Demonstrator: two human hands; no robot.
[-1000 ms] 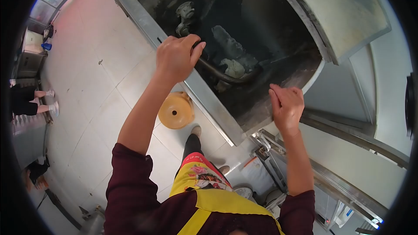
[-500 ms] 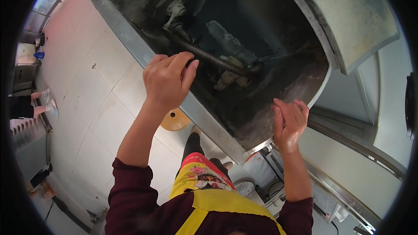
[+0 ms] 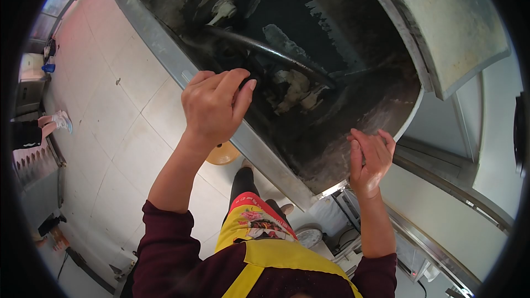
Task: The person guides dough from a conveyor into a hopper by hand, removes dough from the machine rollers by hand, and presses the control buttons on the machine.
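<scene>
Open metal tub (image 3: 268,157) with both bare hands at its near end, viewed from above. The left hand (image 3: 215,107) overlaps the tub's long straight rim, its fingertips over the dark interior; the fingers are bent and the thumb lies close to them, a narrow grip. The right hand (image 3: 372,160) is at the corner nearest the curved edge, fingers loosely curled and thumb raised beside them. Whether either hand pinches anything cannot be told from this angle. Inside the tub, a dark bar (image 3: 276,55) runs obliquely beyond the left fingertips; pale lumps (image 3: 295,89) lie partly beneath it, between the two hands but farther in. A broad panel (image 3: 447,27) adjoins the curved edge. Below the left wrist, an orange vessel (image 3: 223,154) stands on the tiled floor (image 3: 110,105), partly covered by the rim. The wearer's apron (image 3: 298,256) is yellow.
</scene>
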